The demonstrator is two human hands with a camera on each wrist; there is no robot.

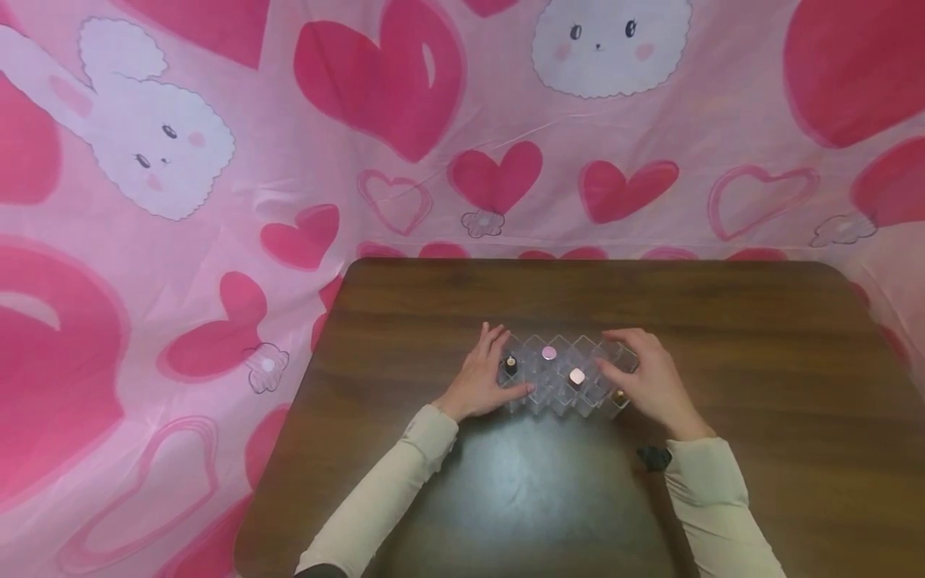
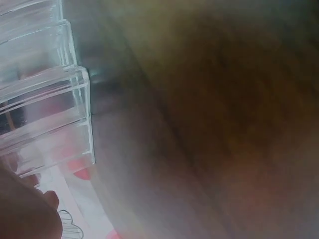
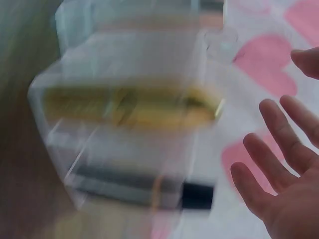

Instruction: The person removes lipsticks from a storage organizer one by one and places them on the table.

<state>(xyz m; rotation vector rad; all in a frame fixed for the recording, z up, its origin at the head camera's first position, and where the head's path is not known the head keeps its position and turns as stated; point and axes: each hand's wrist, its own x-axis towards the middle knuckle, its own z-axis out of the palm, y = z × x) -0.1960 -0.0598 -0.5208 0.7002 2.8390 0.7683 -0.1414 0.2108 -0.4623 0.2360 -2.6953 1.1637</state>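
Observation:
A clear plastic organizer (image 1: 556,401) with diamond-shaped compartments stands on the table. Several cosmetic tubes sit upright in it: one with a pink round top (image 1: 549,353), one with a shiny square top (image 1: 576,376), a black one (image 1: 510,365) at the left. My left hand (image 1: 477,381) lies along the organizer's left end, fingers extended toward its back, thumb out across the front. Around the right end, my right hand (image 1: 654,381) is spread; the right wrist view shows its fingers apart and holding nothing. There a gold tube (image 3: 134,107) and a black-capped tube (image 3: 144,189) show blurred through the plastic.
The dark wooden table (image 1: 780,361) stretches out around the organizer, with a rounded far edge. Pink cloth (image 1: 303,96) with hearts and rabbit faces hangs behind it and at the sides. A black device (image 1: 654,458) sits at my right wrist.

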